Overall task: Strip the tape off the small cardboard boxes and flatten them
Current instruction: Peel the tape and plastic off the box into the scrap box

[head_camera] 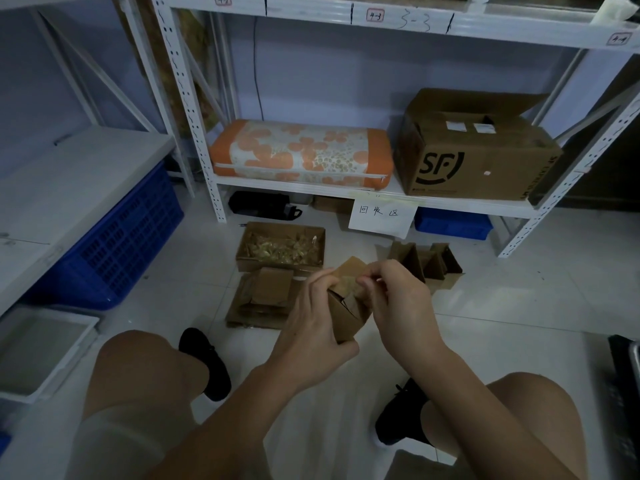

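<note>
Here the left hand (pixel 311 327) grips a small box (pixel 348 306) from its left side, held in the air above the floor (pixel 519 306) between the knees. The right hand (pixel 398 299) pinches tape (pixel 349 283) at the box's top flap, fingers curled. On the floor beyond lie flattened boxes (pixel 263 299), with an open tray of tape scraps (pixel 280 249) behind them, near the shelf's (pixel 381 195) front edge. More small boxes (pixel 429 261) stand to the right

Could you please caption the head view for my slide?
Left hand holds a small cardboard box while the right hand pinches its tape.
</note>
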Tool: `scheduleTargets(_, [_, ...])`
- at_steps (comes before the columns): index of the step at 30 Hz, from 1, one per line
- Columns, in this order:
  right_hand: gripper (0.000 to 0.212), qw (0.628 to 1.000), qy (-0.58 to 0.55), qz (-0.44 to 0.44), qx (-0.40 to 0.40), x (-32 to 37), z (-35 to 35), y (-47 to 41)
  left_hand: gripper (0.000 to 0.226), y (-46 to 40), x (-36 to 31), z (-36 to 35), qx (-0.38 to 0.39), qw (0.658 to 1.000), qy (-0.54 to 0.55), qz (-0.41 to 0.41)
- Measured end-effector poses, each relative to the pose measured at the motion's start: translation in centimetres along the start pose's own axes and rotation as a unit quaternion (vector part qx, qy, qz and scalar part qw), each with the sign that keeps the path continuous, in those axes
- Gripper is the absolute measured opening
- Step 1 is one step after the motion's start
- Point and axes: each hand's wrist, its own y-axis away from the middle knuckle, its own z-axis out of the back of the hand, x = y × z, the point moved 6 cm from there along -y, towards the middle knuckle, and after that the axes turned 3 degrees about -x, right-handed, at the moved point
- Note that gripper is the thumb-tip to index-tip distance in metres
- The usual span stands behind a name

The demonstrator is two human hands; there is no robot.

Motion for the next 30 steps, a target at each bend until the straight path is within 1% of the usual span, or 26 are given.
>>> scheduleTargets(1, [0.005, 1.000, -0.001, 0.008, 0.008, 0.1, -0.1, 0.1, 0.091, 0.1, 0.2, -0.1, 0.003, 1.000, 0.014, 0.011])
scheduleTargets(4, [0.031, 0.998, -0.027, 0.010, 0.060, 0.3, -0.7, 0.3, 0.093, 0.1, 0.7, -0.1, 0.006, 0.999, 0.029, 0.024])
scheduleTargets(5, [0.031, 0.997, -0.029, 0.018, 0.069, 0.4, -0.8, 0.3, 0.093, 0.1, 0.8, 0.0, 0.006, 0.999, 0.030, 0.024])
scheduleTargets(6, [0.026, 0.997, -0.033, 0.019, 0.074, 0.5, -1.0, 0.3, 0.093, 0.0, 0.8, 0.0, 0.005, 0.999, 0.031, 0.021])
scheduleTargets(8, [0.018, 0.995, -0.062, -0.013, 0.082, 0.2, -1.1, 0.2, 0.093, -0.1, 0.9, 0.2, 0.001, 0.999, 0.034, 0.015])
scheduleTargets(10, [0.017, 0.988, -0.096, -0.042, 0.112, 0.1, -1.2, 0.0, 0.092, -0.2, 1.0, 0.4, 0.001, 0.999, 0.043, 0.014])
scheduleTargets(12, [0.017, 0.979, -0.116, -0.050, 0.158, 0.4, -1.4, 0.0, 0.092, -0.2, 1.2, 0.5, 0.002, 0.999, 0.053, 0.012])
scheduleTargets(14, [0.020, 0.968, -0.160, -0.077, 0.177, 0.6, -1.2, -0.1, 0.092, -0.1, 1.4, 0.6, -0.001, 0.999, 0.053, 0.007])
scheduleTargets(16, [0.016, 0.970, -0.164, -0.089, 0.156, 0.4, -0.9, -0.3, 0.090, 0.0, 1.3, 0.7, -0.010, 0.999, 0.053, -0.002])
scheduleTargets(19, [0.022, 0.981, -0.100, -0.113, 0.118, -0.3, -1.0, -0.1, 0.086, -0.1, 0.7, 1.2, -0.043, 0.998, 0.046, -0.018])
scheduleTargets(21, [0.022, 0.981, -0.110, -0.128, 0.097, -0.3, -1.3, 0.3, 0.088, -0.1, 0.3, 1.4, -0.066, 0.997, 0.024, -0.032])
scheduleTargets(22, [0.019, 0.983, -0.110, -0.125, 0.079, -0.1, -1.4, 0.5, 0.089, -0.1, 0.2, 1.3, -0.077, 0.996, 0.008, -0.043])
scheduleTargets(24, [0.012, 0.991, -0.069, -0.100, 0.048, 0.7, -1.5, 0.7, 0.092, -0.1, 0.0, 1.1, -0.091, 0.994, -0.022, -0.064])
scheduleTargets(26, [0.009, 0.994, -0.041, -0.087, 0.043, 1.3, -1.7, 0.7, 0.093, -0.2, 0.1, 0.9, -0.086, 0.994, -0.027, -0.063])
scheduleTargets(27, [0.009, 0.994, -0.049, -0.092, 0.047, 1.3, -1.7, 0.6, 0.092, -0.3, 0.2, 1.0, -0.082, 0.995, -0.022, -0.059])
scheduleTargets(28, [0.009, 0.992, -0.060, -0.100, 0.045, 1.3, -1.5, 0.4, 0.090, -0.3, 0.3, 1.1, -0.079, 0.995, -0.016, -0.056])
scheduleTargets(30, [0.008, 0.990, -0.061, -0.125, 0.017, 0.9, -0.5, -0.3, 0.087, -0.2, 0.5, 1.5, -0.058, 0.997, 0.009, -0.053])
